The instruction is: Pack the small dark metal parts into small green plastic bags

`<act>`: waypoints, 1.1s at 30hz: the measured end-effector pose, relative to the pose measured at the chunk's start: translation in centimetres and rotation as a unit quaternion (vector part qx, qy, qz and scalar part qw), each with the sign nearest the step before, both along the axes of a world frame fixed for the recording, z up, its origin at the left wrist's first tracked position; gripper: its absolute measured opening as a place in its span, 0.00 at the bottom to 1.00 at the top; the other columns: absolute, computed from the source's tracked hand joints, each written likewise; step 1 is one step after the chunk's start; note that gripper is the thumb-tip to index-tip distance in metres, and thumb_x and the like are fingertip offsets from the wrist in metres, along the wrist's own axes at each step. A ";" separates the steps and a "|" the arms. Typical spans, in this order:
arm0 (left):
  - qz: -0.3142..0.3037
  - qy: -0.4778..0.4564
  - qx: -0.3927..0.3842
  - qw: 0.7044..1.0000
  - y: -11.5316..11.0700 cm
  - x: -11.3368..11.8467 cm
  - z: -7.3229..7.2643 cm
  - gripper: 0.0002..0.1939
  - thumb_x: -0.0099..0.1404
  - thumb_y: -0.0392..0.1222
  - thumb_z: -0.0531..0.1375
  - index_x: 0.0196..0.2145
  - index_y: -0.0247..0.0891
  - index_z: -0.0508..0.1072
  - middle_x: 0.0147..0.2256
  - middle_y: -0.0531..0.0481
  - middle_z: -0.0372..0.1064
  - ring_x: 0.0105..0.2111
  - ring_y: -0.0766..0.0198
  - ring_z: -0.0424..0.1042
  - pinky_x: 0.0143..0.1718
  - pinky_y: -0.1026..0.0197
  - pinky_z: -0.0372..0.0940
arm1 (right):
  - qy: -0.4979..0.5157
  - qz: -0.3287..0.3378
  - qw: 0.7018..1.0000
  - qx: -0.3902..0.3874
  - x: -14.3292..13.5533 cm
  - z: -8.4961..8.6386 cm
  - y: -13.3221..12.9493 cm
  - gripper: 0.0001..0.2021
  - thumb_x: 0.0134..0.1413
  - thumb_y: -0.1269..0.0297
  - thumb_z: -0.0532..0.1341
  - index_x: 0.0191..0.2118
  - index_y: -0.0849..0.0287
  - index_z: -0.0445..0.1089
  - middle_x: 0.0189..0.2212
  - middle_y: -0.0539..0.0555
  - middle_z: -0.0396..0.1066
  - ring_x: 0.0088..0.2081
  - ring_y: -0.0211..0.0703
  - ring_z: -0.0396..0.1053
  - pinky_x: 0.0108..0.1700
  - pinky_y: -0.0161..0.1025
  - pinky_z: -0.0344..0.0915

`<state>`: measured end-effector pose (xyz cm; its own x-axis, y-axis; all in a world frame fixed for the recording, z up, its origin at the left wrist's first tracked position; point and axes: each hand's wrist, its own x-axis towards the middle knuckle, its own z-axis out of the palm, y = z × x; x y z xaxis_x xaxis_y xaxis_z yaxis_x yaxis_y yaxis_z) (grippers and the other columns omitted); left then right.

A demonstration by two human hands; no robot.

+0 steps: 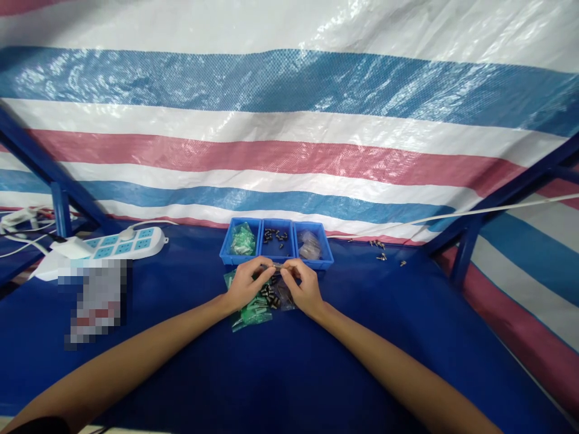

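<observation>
Small part (277,266) pinched, ctr of frame
L hand (248,284) & R hand (305,289) fingertips clamped on it; blue bins (271,252) just above.

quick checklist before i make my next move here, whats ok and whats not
1. Small part held between left hand and right hand: ok
2. Exact kind of part: cannot tell, too small and partly covered
3. Surface below the hands uncluttered: not ok, green packets and black pieces lie there
4. Power strip away from both hands: ok
5. Metal pieces gathered in a bin: not ok, loose at right
</observation>
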<state>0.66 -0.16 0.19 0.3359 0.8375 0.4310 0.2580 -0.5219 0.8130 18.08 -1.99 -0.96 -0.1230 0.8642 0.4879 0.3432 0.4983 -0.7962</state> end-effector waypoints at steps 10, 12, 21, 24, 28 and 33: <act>0.006 0.011 0.012 1.000 0.0 0.1 -0.1 0.11 0.66 0.46 0.55 0.34 0.35 0.70 0.27 0.51 0.68 0.24 0.68 0.67 0.23 0.68 0.61 | -0.001 0.004 1.000 0.006 0.0 0.0 0.2 0.09 0.60 0.60 0.54 0.32 0.58 0.64 0.23 0.48 0.61 0.24 0.36 0.60 0.28 0.34 0.59; 0.010 0.009 0.015 1.000 0.0 0.0 -0.2 0.11 0.66 0.46 0.55 0.34 0.35 0.70 0.27 0.51 0.69 0.24 0.68 0.67 0.23 0.68 0.61 | 0.002 0.005 1.000 0.010 0.0 0.0 0.2 0.08 0.59 0.60 0.54 0.32 0.58 0.64 0.23 0.48 0.61 0.24 0.36 0.60 0.28 0.34 0.59; 0.018 0.008 0.023 1.000 0.1 0.0 0.0 0.10 0.66 0.45 0.56 0.34 0.35 0.70 0.26 0.51 0.68 0.26 0.67 0.69 0.25 0.68 0.62 | 0.002 0.005 1.000 0.006 0.0 0.3 0.1 0.08 0.60 0.60 0.54 0.34 0.58 0.64 0.26 0.49 0.62 0.26 0.37 0.60 0.29 0.34 0.59; 0.016 0.009 0.020 1.000 0.1 0.0 -0.1 0.09 0.66 0.44 0.56 0.34 0.36 0.70 0.27 0.51 0.69 0.27 0.67 0.69 0.26 0.68 0.62 | -0.005 0.006 1.000 0.007 0.0 0.3 0.0 0.08 0.61 0.60 0.53 0.33 0.58 0.64 0.26 0.49 0.62 0.26 0.37 0.60 0.29 0.34 0.59; 0.011 0.010 0.019 1.000 0.0 0.0 -0.1 0.09 0.66 0.45 0.56 0.34 0.36 0.71 0.29 0.50 0.70 0.28 0.67 0.70 0.26 0.68 0.63 | -0.013 0.003 1.000 0.020 0.1 0.1 0.0 0.08 0.61 0.61 0.53 0.32 0.58 0.64 0.26 0.49 0.62 0.26 0.37 0.60 0.30 0.35 0.59; 0.012 0.012 0.025 1.000 -0.1 0.0 -0.1 0.09 0.66 0.44 0.57 0.34 0.36 0.71 0.29 0.50 0.71 0.28 0.67 0.71 0.27 0.68 0.63 | -0.006 0.011 1.000 0.027 0.0 0.0 -0.1 0.08 0.61 0.63 0.53 0.33 0.58 0.63 0.26 0.50 0.62 0.27 0.37 0.61 0.30 0.34 0.59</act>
<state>0.63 -0.31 0.05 0.3256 0.8236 0.4644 0.2901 -0.5545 0.7800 18.12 -2.06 -0.97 -0.1482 0.8336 0.5322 0.3405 0.5482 -0.7639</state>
